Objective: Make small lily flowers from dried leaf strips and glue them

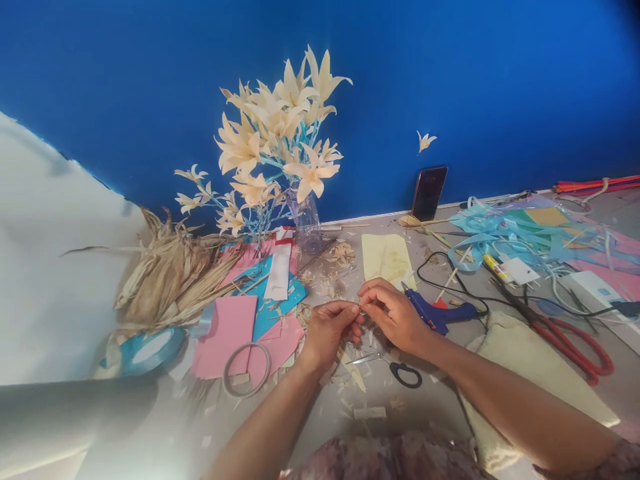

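Observation:
My left hand (331, 327) and my right hand (393, 315) meet over the middle of the table, thumbs and fingertips pinched together. Whatever they pinch is too small or too hidden to make out. Just below them lies a small pair of scissors (406, 375) with a dark handle, amid pale scraps. A blue glue gun (440, 312) rests close to the right hand's outer side. Beyond the fingers is a pale yellow sheet (386, 257). Pink paper (230, 327) and a grey tape ring (227, 378) lie to the left of the left hand.
Cream handmade lilies (285, 120) stand in a clear plastic vase (306, 223) by the blue wall. Dried husks (170, 273) and a blue ribbon roll (145, 350) lie left. A phone (430, 192) leans on the wall. Red-handled shears (570, 337), cords and blue ribbons (530, 230) crowd the right.

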Available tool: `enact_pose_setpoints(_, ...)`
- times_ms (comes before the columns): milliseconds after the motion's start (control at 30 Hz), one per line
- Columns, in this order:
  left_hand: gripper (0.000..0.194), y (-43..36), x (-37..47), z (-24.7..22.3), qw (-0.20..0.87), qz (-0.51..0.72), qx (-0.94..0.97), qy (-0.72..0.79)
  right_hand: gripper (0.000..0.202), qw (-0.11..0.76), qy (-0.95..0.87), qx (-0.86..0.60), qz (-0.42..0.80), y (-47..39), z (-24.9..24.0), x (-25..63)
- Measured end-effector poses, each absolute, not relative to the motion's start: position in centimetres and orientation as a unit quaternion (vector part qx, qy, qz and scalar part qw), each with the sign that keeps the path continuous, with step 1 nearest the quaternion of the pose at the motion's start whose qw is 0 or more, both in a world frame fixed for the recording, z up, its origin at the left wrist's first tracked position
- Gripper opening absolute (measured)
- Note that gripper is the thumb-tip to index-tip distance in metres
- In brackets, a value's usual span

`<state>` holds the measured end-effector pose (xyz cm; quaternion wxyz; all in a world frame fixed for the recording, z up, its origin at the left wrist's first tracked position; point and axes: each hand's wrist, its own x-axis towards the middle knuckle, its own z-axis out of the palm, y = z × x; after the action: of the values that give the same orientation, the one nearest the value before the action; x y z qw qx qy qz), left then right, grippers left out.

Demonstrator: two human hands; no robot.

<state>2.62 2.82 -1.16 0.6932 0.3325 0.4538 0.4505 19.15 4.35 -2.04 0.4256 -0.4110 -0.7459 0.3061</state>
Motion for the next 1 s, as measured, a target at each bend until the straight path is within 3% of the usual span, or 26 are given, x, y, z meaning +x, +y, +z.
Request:
enact_pose_setpoints(333,0.024,2.72,2.76,-1.04,0.667,0.471,0.319,0.482,0.010,0.438,-0.721,-0.427,0.326,4.61,-2.44,19.33)
enact_pose_setpoints(667,0.053,2.60,2.95,-1.23,0.698,0.480,0.301,0.437,0.015,0.433,-0.724,-0.419,0.335,4.54,-1.86,19.30)
enact_pose_setpoints(867,0.031,2.45,2.85,-1.30,0.666,0.465,0.351,0.465,0.013,0.420,-0.747,-0.416,0.304,4.30,-1.89,19.09)
enact_pose_setpoints(1000,0.029,2.40,2.92,-1.40,0.652,0.454,0.378,0.476,0.012,0.411,-0.749,-0.434,0.287,4.41,-2.02,19.24)
